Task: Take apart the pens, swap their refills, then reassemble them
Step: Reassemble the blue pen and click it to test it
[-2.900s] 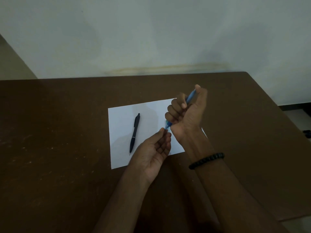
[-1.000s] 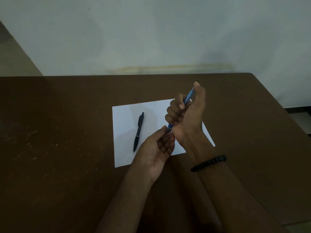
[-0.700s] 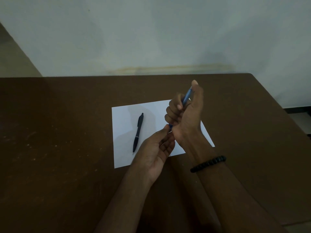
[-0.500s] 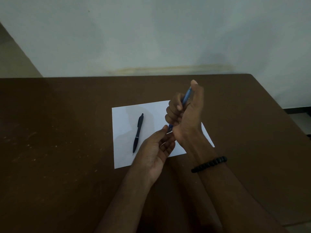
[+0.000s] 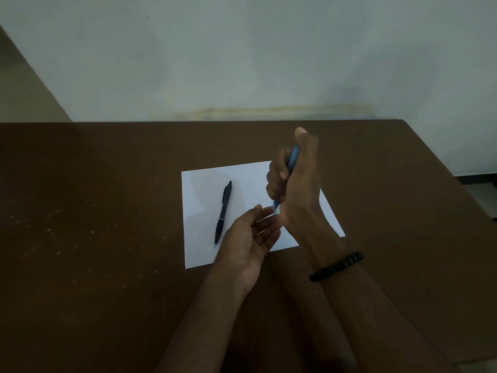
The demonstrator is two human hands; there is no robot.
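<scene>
At frame centre: right hand (image 5: 297, 189) fisted round blue pen (image 5: 292, 156); left hand (image 5: 251, 238) fingers half open, touching tip. Probably first unscrewing; next needs firm pinch, twist. Black pen (image 5: 223, 212) untouched, centre-left.

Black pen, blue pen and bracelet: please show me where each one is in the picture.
black pen (image 5: 223, 213), head view, middle of its barrel, lying on the paper.
blue pen (image 5: 292, 156), head view, upper barrel showing above the fingers.
bracelet (image 5: 337, 265), head view, beads across the wrist.
</scene>
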